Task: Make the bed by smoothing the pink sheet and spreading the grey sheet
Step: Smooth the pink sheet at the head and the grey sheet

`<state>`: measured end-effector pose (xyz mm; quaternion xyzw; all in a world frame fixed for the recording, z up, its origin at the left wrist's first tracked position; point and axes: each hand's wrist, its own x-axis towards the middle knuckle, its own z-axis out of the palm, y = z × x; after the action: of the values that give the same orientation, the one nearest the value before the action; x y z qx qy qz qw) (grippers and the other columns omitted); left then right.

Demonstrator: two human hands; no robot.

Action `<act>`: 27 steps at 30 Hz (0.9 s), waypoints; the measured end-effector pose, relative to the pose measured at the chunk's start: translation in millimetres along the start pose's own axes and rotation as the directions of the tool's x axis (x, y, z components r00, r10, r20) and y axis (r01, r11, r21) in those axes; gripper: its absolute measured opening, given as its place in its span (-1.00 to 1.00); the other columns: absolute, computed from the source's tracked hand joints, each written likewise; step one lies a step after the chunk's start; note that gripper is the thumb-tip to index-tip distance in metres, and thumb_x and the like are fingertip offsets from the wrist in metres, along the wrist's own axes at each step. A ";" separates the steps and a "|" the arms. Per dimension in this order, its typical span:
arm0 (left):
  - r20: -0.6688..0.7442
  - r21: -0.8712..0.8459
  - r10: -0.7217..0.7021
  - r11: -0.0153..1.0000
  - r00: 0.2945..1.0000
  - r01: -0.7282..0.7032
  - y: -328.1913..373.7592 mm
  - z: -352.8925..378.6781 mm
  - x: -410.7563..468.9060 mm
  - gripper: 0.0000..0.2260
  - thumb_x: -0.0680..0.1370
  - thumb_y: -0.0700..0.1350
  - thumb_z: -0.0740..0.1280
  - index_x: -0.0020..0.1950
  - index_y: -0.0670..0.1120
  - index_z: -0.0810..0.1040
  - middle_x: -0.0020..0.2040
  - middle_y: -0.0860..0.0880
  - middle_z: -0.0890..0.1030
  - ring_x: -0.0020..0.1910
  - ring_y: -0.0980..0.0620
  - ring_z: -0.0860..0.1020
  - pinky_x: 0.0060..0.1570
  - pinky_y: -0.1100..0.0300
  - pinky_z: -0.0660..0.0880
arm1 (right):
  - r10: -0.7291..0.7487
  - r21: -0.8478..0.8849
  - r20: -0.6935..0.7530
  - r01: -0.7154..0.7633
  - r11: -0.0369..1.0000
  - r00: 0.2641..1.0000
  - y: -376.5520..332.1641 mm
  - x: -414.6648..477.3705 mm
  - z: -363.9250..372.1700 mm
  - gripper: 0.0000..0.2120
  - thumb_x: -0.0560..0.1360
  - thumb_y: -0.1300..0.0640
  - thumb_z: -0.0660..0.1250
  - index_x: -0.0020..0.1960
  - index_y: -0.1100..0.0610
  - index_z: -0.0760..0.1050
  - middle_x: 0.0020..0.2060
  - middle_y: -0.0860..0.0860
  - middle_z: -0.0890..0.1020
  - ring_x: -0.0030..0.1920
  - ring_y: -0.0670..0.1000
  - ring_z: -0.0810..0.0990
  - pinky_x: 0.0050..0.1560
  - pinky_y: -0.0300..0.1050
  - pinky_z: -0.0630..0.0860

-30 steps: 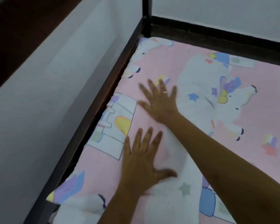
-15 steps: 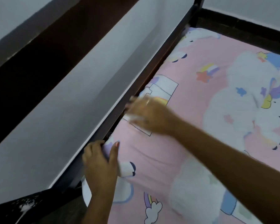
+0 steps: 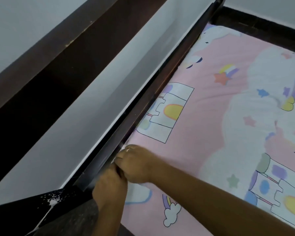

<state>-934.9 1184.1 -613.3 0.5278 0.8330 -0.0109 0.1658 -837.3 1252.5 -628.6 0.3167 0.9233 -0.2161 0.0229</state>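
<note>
The pink sheet (image 3: 199,133), printed with unicorns, castles and rainbows, covers the mattress and lies mostly flat. Both hands are at its left edge, beside the dark bed rail (image 3: 143,106). My right hand (image 3: 134,165) has its fingers curled over the sheet's edge, pushing it down between mattress and rail; a ring shows on one finger. My left hand (image 3: 111,186) sits just below and touching it, fingers curled at the same edge; its fingertips are hidden. No grey sheet is in view.
A grey-white wall with a dark band (image 3: 61,68) runs close along the left of the bed frame. A dark frame rail (image 3: 262,26) crosses the far end. A dark surface with white paint splatter (image 3: 53,201) lies at lower left.
Both hands left the top of the sheet, where they lay flat, and moved to its left edge. They now meet there, fingers curled down along the rail. The view shifted left.
</note>
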 end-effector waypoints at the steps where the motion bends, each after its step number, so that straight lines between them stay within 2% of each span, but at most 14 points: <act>1: -0.019 -0.012 0.002 1.000 1.000 -0.003 4.3 -4.8 2.1 -0.79 0.58 -0.08 0.22 -0.01 -0.13 0.60 -0.18 -0.14 0.64 -0.22 -0.16 0.62 -0.37 0.21 0.33 | -0.021 0.077 -0.047 0.025 0.997 0.999 3.2 -2.4 -2.2 -0.84 0.38 0.17 0.30 -0.08 0.16 0.57 -0.14 0.07 0.62 -0.09 0.15 0.59 0.08 -0.02 0.43; 3: -0.095 -0.062 0.028 0.998 0.995 -0.034 15.9 -14.8 7.0 -0.82 0.57 -0.04 0.26 -0.07 -0.12 0.57 -0.25 -0.14 0.61 -0.28 -0.18 0.60 -0.38 0.19 0.32 | -0.008 0.120 -0.170 0.029 0.992 0.985 24.5 -11.7 -14.6 -0.81 0.44 0.14 0.28 -0.01 0.15 0.60 -0.06 0.08 0.65 0.00 0.15 0.59 0.13 0.02 0.45; 4: -0.126 -0.084 0.048 0.995 0.991 -0.058 22.7 -18.8 7.6 -0.87 0.56 -0.06 0.27 -0.09 -0.11 0.52 -0.25 -0.12 0.58 -0.27 -0.19 0.58 -0.37 0.17 0.33 | -0.003 0.071 -0.217 0.019 0.997 0.976 39.6 -18.2 -23.4 -0.75 0.47 0.08 0.25 0.05 0.12 0.61 0.00 0.07 0.66 0.08 0.14 0.59 0.19 0.03 0.44; 6: -0.175 -0.136 0.147 0.976 0.973 -0.172 44.4 -22.8 8.6 -0.94 0.48 -0.24 0.30 -0.13 -0.10 0.44 -0.23 -0.09 0.51 -0.26 -0.18 0.53 -0.38 0.09 0.38 | 0.028 -0.038 -0.267 -0.039 0.999 0.963 73.7 -35.1 -40.6 -0.61 0.51 -0.05 0.17 0.15 0.12 0.61 0.11 0.07 0.65 0.19 0.13 0.58 0.28 0.10 0.39; 9: -0.311 -0.124 0.354 0.905 0.882 -0.407 96.1 -14.1 12.3 -0.84 0.36 -0.29 0.23 -0.12 -0.10 0.43 -0.21 -0.07 0.47 -0.28 -0.12 0.48 -0.38 0.02 0.47 | 0.122 -0.062 -0.233 -0.140 0.988 0.965 107.2 -54.6 -64.9 -0.46 0.54 -0.13 -0.03 0.28 0.09 0.53 0.26 0.07 0.56 0.34 0.11 0.46 0.39 0.11 0.25; 11: -0.374 -0.190 0.395 0.853 0.839 -0.486 140.5 -5.2 19.3 -0.83 0.40 -0.25 0.23 -0.03 -0.15 0.47 -0.11 -0.11 0.51 -0.18 -0.13 0.52 -0.26 0.02 0.51 | 0.204 -0.083 -0.185 -0.222 0.972 0.961 129.8 -59.2 -75.8 -0.47 0.56 -0.10 -0.09 0.38 0.02 0.44 0.38 0.03 0.45 0.44 0.07 0.33 0.44 0.07 0.13; 13: -0.358 -0.269 0.394 0.825 0.847 -0.497 180.2 6.9 30.2 -0.74 0.44 -0.23 0.27 0.13 -0.20 0.47 0.08 -0.16 0.54 0.05 -0.17 0.53 0.00 -0.03 0.50 | 0.288 -0.144 -0.151 -0.309 0.940 0.946 160.7 -62.6 -85.6 -0.43 0.53 -0.12 -0.15 0.45 -0.04 0.33 0.46 -0.02 0.32 0.49 0.03 0.22 0.46 0.03 0.04; 15: -0.299 -0.202 0.453 0.830 0.840 -0.519 208.3 20.7 38.6 -0.58 0.47 -0.10 0.27 0.30 -0.21 0.41 0.29 -0.20 0.48 0.30 -0.22 0.43 0.23 -0.15 0.38 | 0.355 -0.207 -0.157 -0.382 0.901 0.922 195.9 -67.8 -95.6 -0.36 0.48 -0.17 -0.23 0.49 -0.09 0.23 0.50 -0.02 0.24 0.51 0.03 0.15 0.47 0.03 0.02; 19: -0.114 -0.085 0.517 0.846 0.848 -0.527 226.0 40.2 46.6 -0.35 0.54 0.26 0.00 0.54 -0.05 0.09 0.53 -0.08 0.16 0.52 -0.13 0.10 0.42 -0.16 0.08 | 0.466 -0.195 -0.175 -0.495 0.847 0.867 265.0 -77.7 -114.1 -0.44 0.56 -0.26 -0.16 0.52 -0.15 0.11 0.54 -0.02 0.11 0.54 0.05 0.04 0.48 0.09 -0.08; 21: -0.097 -0.059 0.519 0.849 0.849 -0.526 221.0 49.8 48.4 -0.35 0.55 0.32 -0.04 0.55 0.02 0.02 0.56 -0.03 0.08 0.54 -0.09 0.01 0.45 -0.13 -0.01 | 0.616 -0.109 -0.230 -0.649 0.753 0.753 303.0 -88.8 -120.1 -0.51 0.62 -0.21 -0.10 0.52 -0.15 0.10 0.55 -0.04 0.08 0.54 0.05 0.01 0.48 0.14 -0.08; 22: -0.107 -0.050 0.520 0.848 0.847 -0.527 218.8 51.2 48.7 -0.34 0.54 0.33 -0.05 0.55 0.03 0.02 0.56 -0.02 0.08 0.54 -0.09 0.01 0.45 -0.12 -0.02 | 0.717 -0.079 -0.256 -0.753 0.654 0.649 322.6 -99.0 -121.9 -0.51 0.62 -0.21 -0.11 0.53 -0.16 0.06 0.55 -0.05 0.05 0.54 0.05 -0.01 0.47 0.17 -0.09; 25: -0.095 -0.041 0.515 0.853 0.852 -0.520 218.2 50.4 47.6 -0.31 0.51 0.38 -0.10 0.55 0.06 0.01 0.56 -0.01 0.05 0.54 -0.07 -0.02 0.46 -0.11 -0.05 | 0.950 0.174 -0.253 -0.958 0.228 0.180 363.8 -146.2 -125.8 -0.45 0.61 -0.25 -0.16 0.56 -0.12 -0.04 0.56 -0.02 -0.06 0.55 0.13 -0.11 0.46 0.25 -0.18; 26: -0.096 -0.039 0.513 0.854 0.853 -0.518 219.2 48.4 46.7 -0.30 0.50 0.38 -0.10 0.55 0.06 0.00 0.56 -0.01 0.04 0.54 -0.07 -0.03 0.45 -0.11 -0.06 | 0.973 0.283 -0.224 -0.951 0.124 0.060 366.3 -157.8 -127.5 -0.43 0.61 -0.25 -0.16 0.56 -0.08 -0.05 0.56 0.01 -0.08 0.54 0.15 -0.14 0.47 0.26 -0.20; 27: -0.106 -0.041 0.512 0.854 0.852 -0.518 220.3 47.0 44.7 -0.30 0.49 0.39 -0.10 0.55 0.06 0.01 0.56 -0.01 0.05 0.54 -0.07 -0.03 0.45 -0.12 -0.06 | 0.974 0.339 -0.225 -0.936 0.093 0.016 361.8 -164.9 -129.4 -0.42 0.61 -0.23 -0.15 0.57 -0.04 -0.03 0.56 0.04 -0.08 0.54 0.16 -0.15 0.47 0.26 -0.19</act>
<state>-745.2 1311.7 -636.1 0.7256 0.6676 0.0862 0.1425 -478.2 1466.6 -621.0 0.8902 0.4384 -0.1174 -0.0406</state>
